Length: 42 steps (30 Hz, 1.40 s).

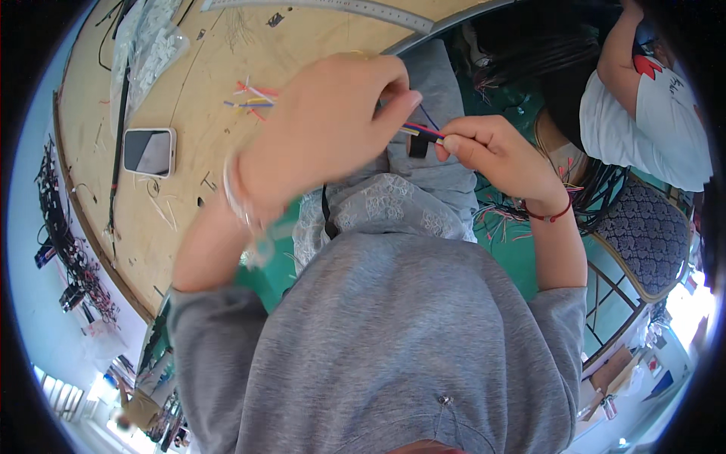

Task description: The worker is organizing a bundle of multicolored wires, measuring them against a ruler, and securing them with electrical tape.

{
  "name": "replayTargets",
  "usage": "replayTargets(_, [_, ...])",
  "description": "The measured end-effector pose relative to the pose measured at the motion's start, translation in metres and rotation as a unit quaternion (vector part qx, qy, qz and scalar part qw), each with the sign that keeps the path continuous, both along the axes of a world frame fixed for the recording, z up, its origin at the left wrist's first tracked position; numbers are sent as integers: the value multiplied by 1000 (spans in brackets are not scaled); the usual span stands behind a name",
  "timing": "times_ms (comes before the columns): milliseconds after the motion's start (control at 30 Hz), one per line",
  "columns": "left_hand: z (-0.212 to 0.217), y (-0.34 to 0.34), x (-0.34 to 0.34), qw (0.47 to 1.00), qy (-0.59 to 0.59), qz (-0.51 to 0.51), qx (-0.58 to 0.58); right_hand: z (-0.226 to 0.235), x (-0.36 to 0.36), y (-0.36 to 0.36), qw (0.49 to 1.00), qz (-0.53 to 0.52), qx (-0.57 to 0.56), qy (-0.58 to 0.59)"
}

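My right hand (495,155) pinches a bundle of thin wires (413,129) in red, blue, yellow and black between thumb and fingers. The bundle runs left beneath my left hand (325,113), and loose coloured wire ends (255,94) fan out past it over the table. My left hand is curled, its thumb bent toward the forefinger; what it grips is hidden. A thin dark blue strand (428,117) stretches between the two hands. Just under the bundle, next to my right fingertips, sits a small black piece (417,145), its kind unclear.
On the wooden table (204,144) lie a phone (150,151), a bag of white connectors (155,49), a black cable (121,121) and a metal ruler (363,7). At right are a person (643,113), black cable bundles (605,200) and a patterned chair (643,234).
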<state>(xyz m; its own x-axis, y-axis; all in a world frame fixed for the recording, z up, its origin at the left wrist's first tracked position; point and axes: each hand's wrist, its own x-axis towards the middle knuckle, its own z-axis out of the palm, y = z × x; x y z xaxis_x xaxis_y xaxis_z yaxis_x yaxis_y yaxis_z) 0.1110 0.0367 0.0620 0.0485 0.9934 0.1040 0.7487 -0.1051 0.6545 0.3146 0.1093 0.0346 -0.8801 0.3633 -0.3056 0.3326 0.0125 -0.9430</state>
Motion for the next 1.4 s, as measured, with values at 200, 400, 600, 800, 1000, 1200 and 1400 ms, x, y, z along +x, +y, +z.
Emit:
replayTargets(200, [-19, 32, 2, 855, -47, -122, -502, 2, -3, -15, 999, 37, 36, -16])
replayTargets(400, [-44, 23, 0, 865, -176, -109, -458, -2, -3, -15, 995, 51, 90, 4])
replayTargets(600, [-30, 20, 7, 872, -324, -16, -368, 1, -2, -8, 994, 55, 95, -15])
replayTargets(800, [-12, 4, 18, 922, -322, 8, -215, -5, 0, -5, 998, 14, 61, -13])
replayTargets(1000, [-21, -26, 33, 950, -311, 24, 13, 2, -3, 0, 999, 5, 32, -22])
replayTargets(1200, [-46, -48, 24, 964, -146, -71, 212, 1, -3, -3, 999, -31, 26, 15])
replayTargets(1400, [-71, -50, 18, 931, 1, -122, 343, 9, -3, -6, 999, -36, -26, 21])
